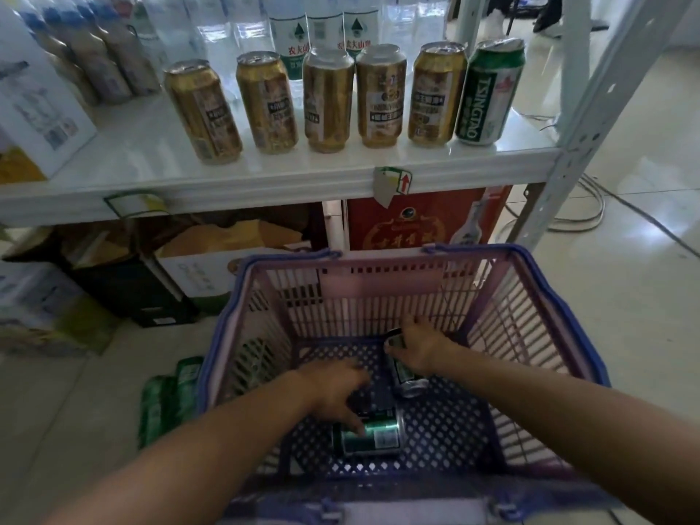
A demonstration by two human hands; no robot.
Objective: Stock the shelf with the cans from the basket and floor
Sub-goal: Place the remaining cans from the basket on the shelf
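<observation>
Both my arms reach down into a pink and purple basket (530, 297) on the floor. My right hand (416, 344) is closed around a green can (407, 380) that stands tilted near the basket's middle. My left hand (337, 392) rests on a second green can (373, 435) lying on its side on the basket floor, fingers spread over it. On the white shelf (265, 176) above stand several gold cans (380, 96) in a row and one green Tsingtao can (488, 92) at the right end. More green cans (166, 395) sit on the floor left of the basket.
Water bottles (325, 32) and other bottles stand behind the can row. A white box (34, 108) is at the shelf's left. Cardboard cartons (235, 267) and a red box (409, 221) fill the space under the shelf. A white shelf post (591, 108) rises on the right, cables beyond.
</observation>
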